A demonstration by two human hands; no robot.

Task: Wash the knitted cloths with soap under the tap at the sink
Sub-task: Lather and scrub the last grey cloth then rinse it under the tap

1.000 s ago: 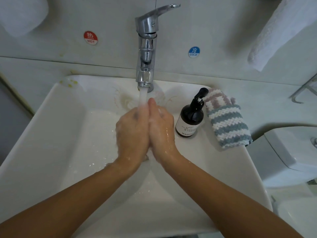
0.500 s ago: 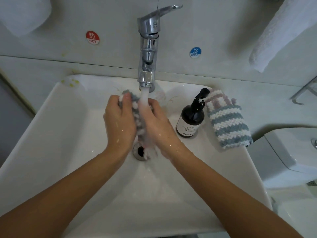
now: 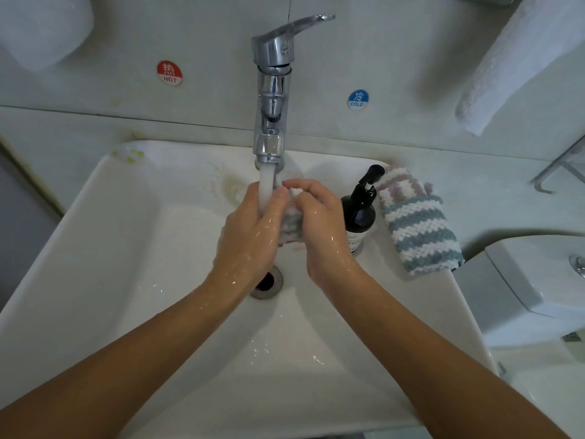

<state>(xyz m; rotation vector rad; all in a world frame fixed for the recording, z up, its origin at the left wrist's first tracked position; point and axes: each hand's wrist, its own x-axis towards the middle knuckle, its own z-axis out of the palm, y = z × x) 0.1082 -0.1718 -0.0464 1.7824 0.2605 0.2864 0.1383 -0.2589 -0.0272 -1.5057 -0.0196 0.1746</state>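
1. While water runs from the chrome tap (image 3: 271, 90), my left hand (image 3: 250, 229) and right hand (image 3: 319, 223) squeeze a wet grey-and-white knitted cloth (image 3: 289, 221) between them.
2. A second striped knitted cloth (image 3: 418, 223) lies on the white sink (image 3: 126, 248) rim beside the dark soap bottle (image 3: 361, 213).

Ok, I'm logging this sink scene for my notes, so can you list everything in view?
Tap: one, chrome, at the back of the sink, water running.
Sink: one, white, with a drain in the middle.
Wet cloth: one, grey and white knit, between both hands under the water.
Striped cloth: one, blue-grey, white and mauve, on the sink's right rim.
Soap bottle: one, dark with black pump, beside the striped cloth.
Hot sticker: one, red, wall left of the tap.
Cold sticker: one, blue, wall right of the tap.
Towels: two, white, upper corners.
Toilet tank: one, white, far right.
Left hand: wet, holds the wet cloth.
Right hand: wet, fingers curled round it.
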